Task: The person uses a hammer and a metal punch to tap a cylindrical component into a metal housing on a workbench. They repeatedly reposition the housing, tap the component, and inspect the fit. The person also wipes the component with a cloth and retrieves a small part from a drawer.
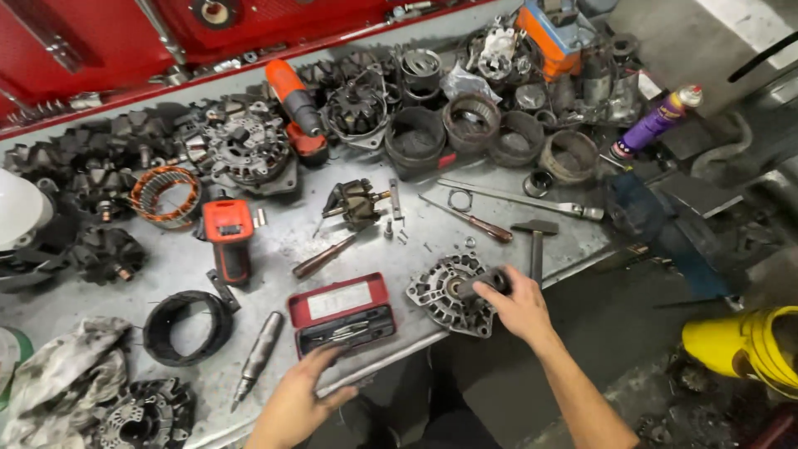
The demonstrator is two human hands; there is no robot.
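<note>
The right hand (pixel 517 303) is closed around a dark cylindrical tool (pixel 482 284), its end set into the middle of a grey alternator housing (pixel 445 293). The housing lies flat near the counter's (pixel 274 241) front edge, close to the body, where it can be pressed on from above. The left hand (pixel 301 397) rests at the same edge, fingers loosely spread with their tips touching the lower rim of an open red case (pixel 342 313) of small bits; it grips nothing, and seems to steady either the case or the person.

Hand tools sit just behind the housing, within reach: a hammer (pixel 534 241), two screwdrivers (pixel 470 219) (pixel 326 256) and a rotor (pixel 359 203). Further back, bulkier parts are pushed out of the way: stators, dark housings, an orange drill (pixel 293 106) and a purple spray can (pixel 657 123). A red impact driver (pixel 229 239) lies to the left, beside a black ring (pixel 188 328) and a grey rag (pixel 62 378).
</note>
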